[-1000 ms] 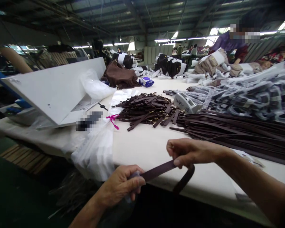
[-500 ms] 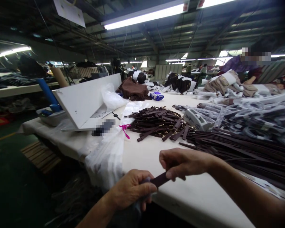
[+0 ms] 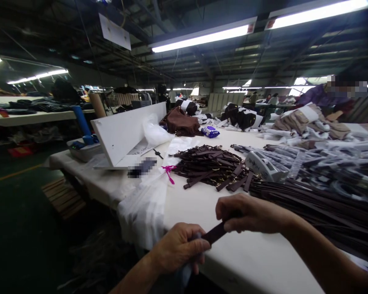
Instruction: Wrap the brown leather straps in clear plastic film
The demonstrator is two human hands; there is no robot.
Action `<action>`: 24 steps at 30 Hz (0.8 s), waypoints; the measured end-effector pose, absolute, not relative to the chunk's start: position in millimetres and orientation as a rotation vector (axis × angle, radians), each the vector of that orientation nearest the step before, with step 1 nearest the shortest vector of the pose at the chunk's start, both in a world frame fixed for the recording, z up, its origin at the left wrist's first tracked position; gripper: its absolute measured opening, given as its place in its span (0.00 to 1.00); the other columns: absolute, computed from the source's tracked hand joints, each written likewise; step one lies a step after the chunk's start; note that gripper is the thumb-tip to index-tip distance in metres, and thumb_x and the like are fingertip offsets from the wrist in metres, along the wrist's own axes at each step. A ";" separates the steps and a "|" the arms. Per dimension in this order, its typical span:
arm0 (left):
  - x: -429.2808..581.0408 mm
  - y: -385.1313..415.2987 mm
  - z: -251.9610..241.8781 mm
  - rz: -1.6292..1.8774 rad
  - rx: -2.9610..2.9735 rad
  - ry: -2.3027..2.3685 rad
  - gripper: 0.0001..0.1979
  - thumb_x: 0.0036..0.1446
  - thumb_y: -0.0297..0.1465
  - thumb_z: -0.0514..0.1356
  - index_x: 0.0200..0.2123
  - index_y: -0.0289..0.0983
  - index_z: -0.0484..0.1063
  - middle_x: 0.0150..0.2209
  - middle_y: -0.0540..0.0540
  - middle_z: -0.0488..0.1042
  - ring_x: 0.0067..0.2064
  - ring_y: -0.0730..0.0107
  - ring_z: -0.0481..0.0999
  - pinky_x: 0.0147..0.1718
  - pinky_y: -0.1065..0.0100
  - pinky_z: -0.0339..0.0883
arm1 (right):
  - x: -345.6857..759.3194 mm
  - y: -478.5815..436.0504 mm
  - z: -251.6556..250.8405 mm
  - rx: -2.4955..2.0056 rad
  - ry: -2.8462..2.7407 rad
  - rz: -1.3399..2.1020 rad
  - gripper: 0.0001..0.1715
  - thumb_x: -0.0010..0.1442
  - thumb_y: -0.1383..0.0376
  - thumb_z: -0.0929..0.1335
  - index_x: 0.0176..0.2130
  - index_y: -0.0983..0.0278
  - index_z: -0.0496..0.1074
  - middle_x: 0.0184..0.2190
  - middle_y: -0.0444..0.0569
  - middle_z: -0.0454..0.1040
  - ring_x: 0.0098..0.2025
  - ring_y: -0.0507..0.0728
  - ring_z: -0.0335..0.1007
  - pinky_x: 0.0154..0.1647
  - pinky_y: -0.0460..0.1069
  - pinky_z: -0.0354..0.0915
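A dark brown strap (image 3: 215, 233) stretches between my two hands above the table's near edge. My left hand (image 3: 180, 248) is closed round its lower end, thumb on top; something greyish, perhaps plastic, shows between the fingers. My right hand (image 3: 248, 214) pinches the upper end between thumb and curled fingers. Beyond the hands lies a heap of short brown straps with brass-coloured fittings (image 3: 214, 165). Long dark brown straps (image 3: 306, 212) lie in a bundle to the right, behind my right forearm.
A white angled board (image 3: 131, 134) stands at the left beside a clear plastic bag (image 3: 155, 130). Behind the heap sit a brown bag (image 3: 182, 121) and a blue packet (image 3: 210, 131). Plastic-wrapped straps (image 3: 331, 167) cover the right side. Another person (image 3: 325, 96) stands at the far right.
The whole view has shifted, so the scene sits a little lower and further right. Both hands keep their hold on the strap, with little change in their pose.
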State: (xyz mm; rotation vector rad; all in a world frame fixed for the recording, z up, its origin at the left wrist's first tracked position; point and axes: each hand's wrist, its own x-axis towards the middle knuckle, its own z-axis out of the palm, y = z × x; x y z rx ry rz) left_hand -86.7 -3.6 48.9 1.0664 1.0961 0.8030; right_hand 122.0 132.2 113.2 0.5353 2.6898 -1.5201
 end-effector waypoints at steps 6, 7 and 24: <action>-80.0 1.8 59.6 0.933 1.032 1.092 0.14 0.52 0.39 0.60 0.31 0.32 0.66 0.22 0.50 0.71 0.18 0.79 0.70 0.16 0.80 0.60 | 100.1 128.2 110.2 0.529 2.640 -1.967 0.19 0.55 0.58 0.69 0.41 0.65 0.61 0.28 0.43 0.68 0.24 0.48 0.62 0.23 0.43 0.59; -78.7 3.4 64.7 0.959 1.042 1.079 0.14 0.52 0.39 0.60 0.30 0.32 0.66 0.22 0.50 0.72 0.19 0.78 0.70 0.17 0.79 0.61 | 95.1 126.8 112.8 0.500 2.628 -2.003 0.19 0.55 0.58 0.70 0.42 0.65 0.61 0.28 0.44 0.68 0.24 0.48 0.63 0.23 0.43 0.59; -114.0 23.9 201.6 1.925 1.502 1.192 0.10 0.50 0.29 0.55 0.33 0.27 0.70 0.22 0.56 0.70 0.36 0.67 0.76 0.30 0.74 0.62 | 15.5 48.8 142.2 0.810 2.842 -2.704 0.13 0.58 0.56 0.67 0.35 0.63 0.70 0.22 0.39 0.67 0.21 0.46 0.61 0.20 0.40 0.58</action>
